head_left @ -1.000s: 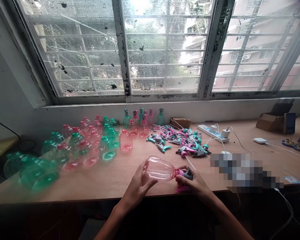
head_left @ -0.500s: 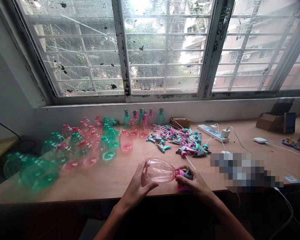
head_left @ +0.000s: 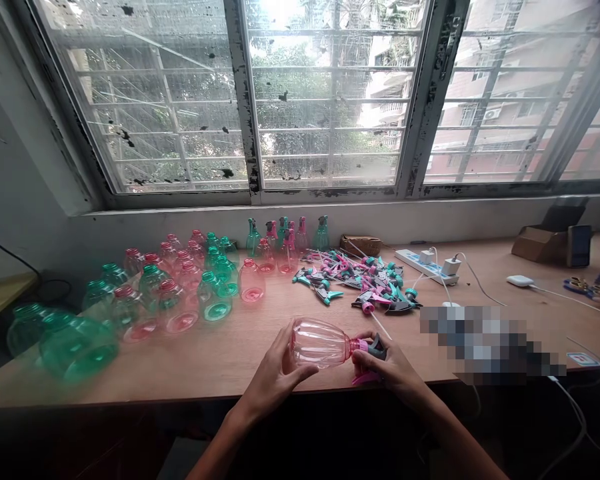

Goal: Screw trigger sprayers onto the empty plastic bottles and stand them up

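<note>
My left hand (head_left: 275,373) is wrapped round the base of a clear pink plastic bottle (head_left: 320,343), which lies on its side just above the wooden table's (head_left: 230,360) front edge. My right hand (head_left: 387,365) grips the pink and grey spray trigger head (head_left: 373,357) at the bottle's neck, with the pink trigger sticking out below the fingers. A thin white tube (head_left: 380,325) runs back from the head toward the pile of parts.
Several empty pink and green bottles (head_left: 180,293) stand at the left. Finished spray bottles (head_left: 285,237) line the sill wall. A pile of trigger heads (head_left: 365,277) lies centre back. A power strip (head_left: 425,265), cables, a cardboard box (head_left: 543,243) and scissors (head_left: 585,287) sit to the right.
The bottle's base has dipped slightly lower in my left hand and seems to have turned a little. My right hand stays on the trigger head.
</note>
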Available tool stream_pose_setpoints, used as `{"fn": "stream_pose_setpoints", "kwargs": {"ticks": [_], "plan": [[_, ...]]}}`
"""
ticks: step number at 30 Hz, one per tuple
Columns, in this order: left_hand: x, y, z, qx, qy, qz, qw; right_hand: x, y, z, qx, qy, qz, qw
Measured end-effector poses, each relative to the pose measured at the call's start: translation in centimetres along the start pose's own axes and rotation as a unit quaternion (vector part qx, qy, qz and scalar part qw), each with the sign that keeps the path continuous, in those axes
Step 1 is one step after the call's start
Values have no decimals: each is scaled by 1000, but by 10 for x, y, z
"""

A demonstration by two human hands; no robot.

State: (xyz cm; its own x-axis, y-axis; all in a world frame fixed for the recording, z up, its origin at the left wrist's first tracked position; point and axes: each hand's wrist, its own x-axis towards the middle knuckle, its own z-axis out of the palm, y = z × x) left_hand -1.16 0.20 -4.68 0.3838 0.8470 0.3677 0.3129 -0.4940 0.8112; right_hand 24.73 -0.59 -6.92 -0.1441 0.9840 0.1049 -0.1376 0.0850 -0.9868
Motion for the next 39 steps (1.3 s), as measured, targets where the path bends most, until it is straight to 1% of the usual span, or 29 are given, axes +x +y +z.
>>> {"fn": "stream_pose_setpoints", "kwargs": {"ticks": [3, 8, 13, 16, 21, 28, 31, 35, 39], "plan": [[0, -1, 0, 16, 7, -5, 1000, 0, -1, 1, 14, 0, -4, 1000], [-2, -8, 3, -8, 1, -1, 1000, 0, 0, 1, 33, 2, -1, 999], [0, -1, 1, 42, 13, 2, 999, 0, 0, 1, 27, -9, 3, 1000], [0, -2, 2, 57, 22, 3, 998, 0, 0, 0, 38, -4, 7, 999], [-1, -8, 4, 27, 10, 9, 1000, 1, 1, -1, 40, 7, 7, 999], [0, 5, -1, 21, 21, -9, 1000, 1, 2, -2, 5, -5, 0, 1000], [-1, 1, 0, 20, 19, 4, 1000, 1, 1, -2, 4, -1, -3, 1000], [-2, -8, 2, -7, 4, 15, 1000, 1, 1, -1, 14, -1, -5, 1000], [-3, -5, 2, -11, 16, -14, 1000, 1, 2, -1, 15, -10, -5, 1000]]}}
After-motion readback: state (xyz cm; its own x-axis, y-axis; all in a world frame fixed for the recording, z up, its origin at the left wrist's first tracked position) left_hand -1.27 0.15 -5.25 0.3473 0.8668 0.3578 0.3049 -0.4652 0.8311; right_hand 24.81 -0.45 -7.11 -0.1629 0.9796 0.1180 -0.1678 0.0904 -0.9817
